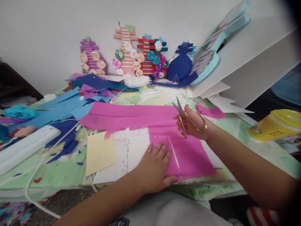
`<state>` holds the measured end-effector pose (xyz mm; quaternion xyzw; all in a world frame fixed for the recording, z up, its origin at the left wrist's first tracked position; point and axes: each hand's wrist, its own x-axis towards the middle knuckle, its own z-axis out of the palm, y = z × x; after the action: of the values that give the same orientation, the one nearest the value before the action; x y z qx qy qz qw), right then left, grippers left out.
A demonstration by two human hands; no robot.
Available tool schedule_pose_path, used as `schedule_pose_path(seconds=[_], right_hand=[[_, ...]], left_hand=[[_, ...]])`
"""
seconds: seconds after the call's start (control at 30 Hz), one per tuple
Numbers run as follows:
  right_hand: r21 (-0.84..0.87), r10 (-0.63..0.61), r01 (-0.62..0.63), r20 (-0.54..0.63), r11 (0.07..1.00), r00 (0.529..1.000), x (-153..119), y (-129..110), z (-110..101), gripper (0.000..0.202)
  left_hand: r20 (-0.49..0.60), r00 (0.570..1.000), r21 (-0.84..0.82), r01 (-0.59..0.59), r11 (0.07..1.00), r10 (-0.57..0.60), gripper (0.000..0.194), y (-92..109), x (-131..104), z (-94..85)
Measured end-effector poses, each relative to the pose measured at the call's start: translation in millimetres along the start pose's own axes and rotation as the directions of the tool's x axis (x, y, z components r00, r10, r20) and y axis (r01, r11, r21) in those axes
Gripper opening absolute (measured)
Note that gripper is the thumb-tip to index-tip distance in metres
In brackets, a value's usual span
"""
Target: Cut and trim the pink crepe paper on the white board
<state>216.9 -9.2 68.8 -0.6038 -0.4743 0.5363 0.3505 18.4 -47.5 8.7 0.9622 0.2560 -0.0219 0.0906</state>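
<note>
My left hand [156, 168] lies flat, fingers spread, on a magenta sheet [195, 157] that looks like crepe paper or felt. White lines forming a corner are marked on that sheet, beside my fingertips. In my right hand [194, 122] is a pair of scissors [180, 116] with gold handles, raised over the sheet, blades slightly apart and pointing up and away. Beneath the magenta sheet lies a white board [134, 157] with dark and red scored marks. A folded magenta strip [122, 116] stretches across behind it, and a pale yellow square of paper [100, 152] overlaps the board's left side.
A white power strip [30, 146] and its cable [39, 166] lie at the left, near blue scraps [56, 106]. Flower-decorated instrument shapes [127, 51] lean on the wall. White boards [230, 72] stand at the right, by a yellow bucket [276, 125].
</note>
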Motion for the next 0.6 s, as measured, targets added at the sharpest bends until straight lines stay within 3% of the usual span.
schedule_pose_path(seconds=[0.1,0.2,0.4,0.6], right_hand=[[0.171,0.223,-0.265,0.23,0.949,0.947,-56.2,14.0,10.0,0.057],[0.13,0.409,-0.454,0.269,0.881,0.872,-88.5,31.8,19.7,0.056],[0.062,0.536,-0.55,0.161,0.833,0.829,-82.3,44.8,28.5,0.058],[0.003,0.527,-0.534,0.155,0.845,0.835,-76.6,45.7,31.8,0.061]], left_hand=[[-0.014,1.0,0.006,0.006,1.0,-0.006,0.079,-0.2,-1.4,3.1],[-0.029,1.0,0.013,0.011,1.0,-0.01,0.078,0.1,-1.1,9.4],[-0.053,0.999,0.018,0.01,1.0,-0.009,0.077,-1.3,-2.4,15.0],[-0.041,0.999,0.003,0.001,1.0,-0.001,0.079,-1.6,-3.4,12.8]])
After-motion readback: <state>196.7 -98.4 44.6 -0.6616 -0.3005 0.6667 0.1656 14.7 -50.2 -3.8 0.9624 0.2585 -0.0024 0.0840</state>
